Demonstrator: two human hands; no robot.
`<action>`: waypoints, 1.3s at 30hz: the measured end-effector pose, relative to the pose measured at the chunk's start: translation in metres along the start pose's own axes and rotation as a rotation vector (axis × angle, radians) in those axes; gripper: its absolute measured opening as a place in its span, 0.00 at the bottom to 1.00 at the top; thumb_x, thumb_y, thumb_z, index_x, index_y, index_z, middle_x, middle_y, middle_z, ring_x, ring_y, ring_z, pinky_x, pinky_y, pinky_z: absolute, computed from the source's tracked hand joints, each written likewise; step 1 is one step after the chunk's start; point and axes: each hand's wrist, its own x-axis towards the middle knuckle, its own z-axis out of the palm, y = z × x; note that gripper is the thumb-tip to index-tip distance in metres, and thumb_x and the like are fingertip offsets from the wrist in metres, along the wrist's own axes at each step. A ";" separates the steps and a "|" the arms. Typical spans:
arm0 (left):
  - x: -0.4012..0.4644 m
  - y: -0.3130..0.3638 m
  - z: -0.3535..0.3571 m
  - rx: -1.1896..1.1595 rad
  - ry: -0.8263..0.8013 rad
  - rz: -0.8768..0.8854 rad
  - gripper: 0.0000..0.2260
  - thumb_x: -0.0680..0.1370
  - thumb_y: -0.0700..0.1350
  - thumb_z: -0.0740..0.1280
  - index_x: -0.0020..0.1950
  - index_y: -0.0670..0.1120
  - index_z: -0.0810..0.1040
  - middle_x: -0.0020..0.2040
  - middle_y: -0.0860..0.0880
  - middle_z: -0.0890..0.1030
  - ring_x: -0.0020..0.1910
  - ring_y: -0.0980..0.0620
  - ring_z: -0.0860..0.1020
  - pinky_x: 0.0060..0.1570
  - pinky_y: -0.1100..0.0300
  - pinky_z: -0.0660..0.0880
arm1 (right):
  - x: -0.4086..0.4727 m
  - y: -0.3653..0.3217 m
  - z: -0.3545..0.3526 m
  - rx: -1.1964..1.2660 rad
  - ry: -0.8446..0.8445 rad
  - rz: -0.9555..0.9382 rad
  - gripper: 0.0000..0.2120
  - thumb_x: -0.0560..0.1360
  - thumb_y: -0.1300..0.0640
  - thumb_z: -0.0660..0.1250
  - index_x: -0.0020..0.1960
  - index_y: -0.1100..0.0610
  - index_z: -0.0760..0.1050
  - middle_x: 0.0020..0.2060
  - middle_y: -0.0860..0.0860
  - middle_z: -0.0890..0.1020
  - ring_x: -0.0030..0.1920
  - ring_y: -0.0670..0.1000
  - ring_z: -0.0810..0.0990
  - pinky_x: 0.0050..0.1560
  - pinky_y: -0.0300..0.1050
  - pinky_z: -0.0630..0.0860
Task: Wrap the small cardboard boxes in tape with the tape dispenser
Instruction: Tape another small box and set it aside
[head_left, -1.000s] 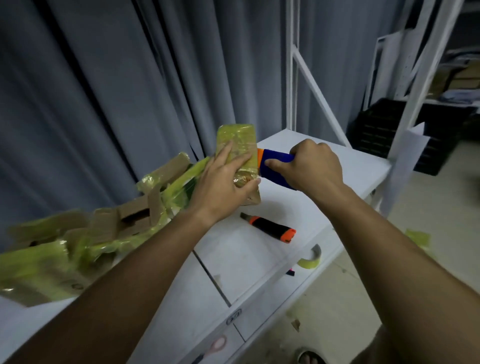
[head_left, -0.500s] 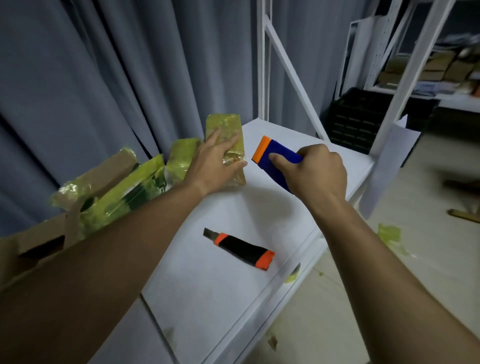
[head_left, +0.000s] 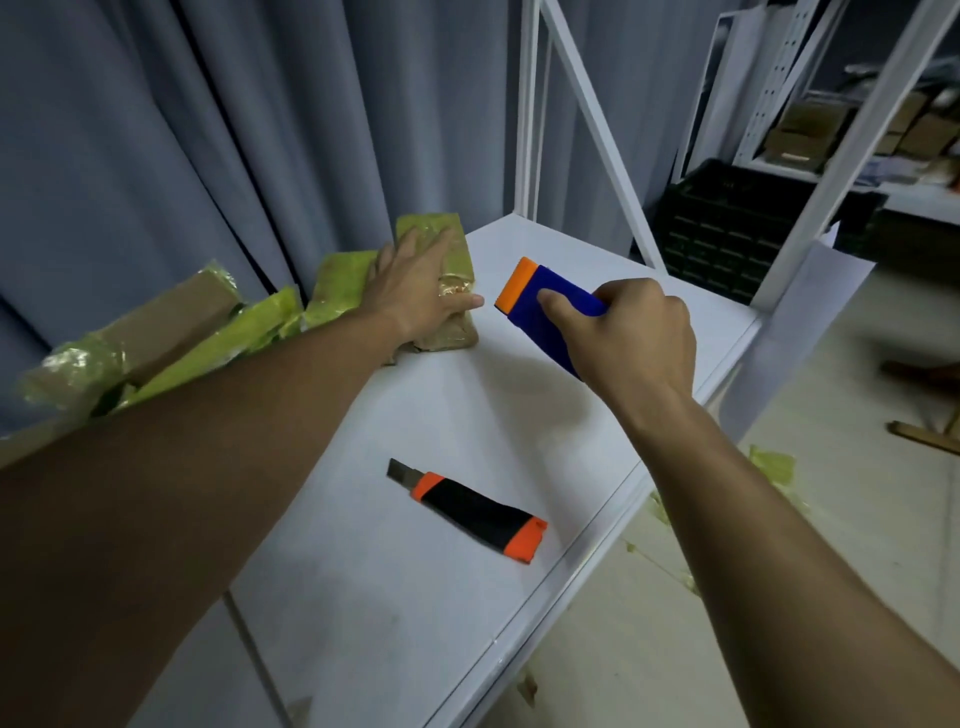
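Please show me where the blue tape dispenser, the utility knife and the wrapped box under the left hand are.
blue tape dispenser (head_left: 530, 306): head view, on its blue body near the orange end.
utility knife (head_left: 475, 510): head view, on the black handle.
wrapped box (head_left: 457, 270): head view, on its taped top beside the fingers.

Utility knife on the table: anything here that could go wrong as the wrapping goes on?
The utility knife lies with its blade out, below the right hand, so a forearm could brush it. The left hand lies flat on the wrapped box, which might slide when the tape dispenser pulls.
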 end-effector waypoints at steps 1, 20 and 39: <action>-0.003 0.001 -0.005 -0.024 0.004 -0.001 0.41 0.71 0.68 0.68 0.78 0.57 0.56 0.78 0.47 0.58 0.75 0.39 0.58 0.73 0.44 0.60 | -0.001 -0.001 -0.003 0.006 0.002 -0.002 0.20 0.74 0.39 0.68 0.40 0.56 0.79 0.33 0.52 0.79 0.36 0.54 0.78 0.30 0.43 0.66; -0.145 -0.085 -0.144 0.278 -0.156 -0.347 0.28 0.67 0.64 0.59 0.60 0.48 0.72 0.62 0.44 0.76 0.59 0.38 0.74 0.56 0.46 0.75 | -0.098 -0.069 -0.025 0.085 -0.191 -0.223 0.22 0.73 0.34 0.68 0.43 0.54 0.81 0.38 0.52 0.82 0.42 0.55 0.81 0.40 0.51 0.80; -0.167 -0.132 -0.162 0.335 0.127 -0.412 0.09 0.73 0.38 0.64 0.50 0.40 0.80 0.50 0.36 0.77 0.54 0.36 0.75 0.51 0.48 0.78 | -0.126 -0.145 0.010 0.128 -0.234 -0.348 0.20 0.74 0.36 0.69 0.43 0.54 0.79 0.35 0.49 0.78 0.40 0.53 0.79 0.29 0.42 0.64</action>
